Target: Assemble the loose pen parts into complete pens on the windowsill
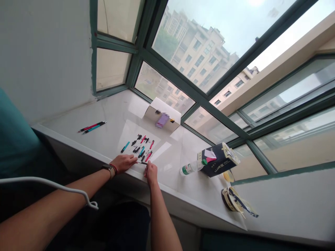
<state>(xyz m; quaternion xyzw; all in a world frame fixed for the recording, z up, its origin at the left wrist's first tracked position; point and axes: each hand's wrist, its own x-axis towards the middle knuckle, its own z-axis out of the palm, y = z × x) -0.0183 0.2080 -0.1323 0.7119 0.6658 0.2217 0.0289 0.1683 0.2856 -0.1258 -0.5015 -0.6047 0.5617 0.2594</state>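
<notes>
Nearest, a white cable (52, 181) is running in over the L forearm, ending in a small loop. On the L wrist, a dark watch (106, 167) is sitting w/ a red bracelet (113, 168) just beside it, handward. L hand (125, 163) and R hand (151, 172) are working close together but not touching, at the front edge of a white windowsill (170, 167). Fingertips of both are pinching a slim dark pen part (142, 162), approx. level, bridging the gap betw. them; exact grip is too small to tell.

Just beyond the hands, loose pen pcs are lying scattered: a teal barrel (125, 146) above the L hand, another teal barrel (141, 151) nearer the gap, red barrels (149, 156) mostly toward the R hand's side, plus small black pcs (134, 142) in among them. Well L of the L hand, a red pen (90, 127) and a blue pen (94, 128) are lying side by side, both looking whole.

R of the R hand, a clear bottle w/ green cap (192, 168) is lying tilted against a navy carton (219, 161); farther R, a round tub w/ navy strap (231, 200) is resting near the sill's end. Farther out, straight past the pen pcs, a white folded box (150, 114) is standing by the glass, w/ a blurred purple item (162, 120) at its front. Behind, green-framed windows (146, 55) are facing pale apt. bldgs (196, 48).
</notes>
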